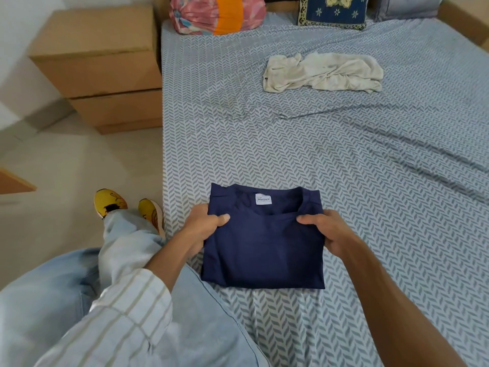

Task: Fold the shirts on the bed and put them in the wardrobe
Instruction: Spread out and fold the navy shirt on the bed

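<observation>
The navy shirt [264, 245] lies folded near the edge of the bed [344, 154]; its white neck label [263, 200] reads "Marmot". The left hand [203, 223] grips the shirt's left edge — fingers curled over the fabric; the right hand [325, 229] grips the right edge likewise; a crumpled white shirt [322, 72] lies well apart.

Beyond the folded navy shirt [264, 247] we hold, open bedsheet [344, 160] stretches to a crumpled cream shirt [322, 72]. Pillows [217, 14] line the far edge. A cardboard box [98, 64], possibly two stacked, blocks the bed's left side.
</observation>
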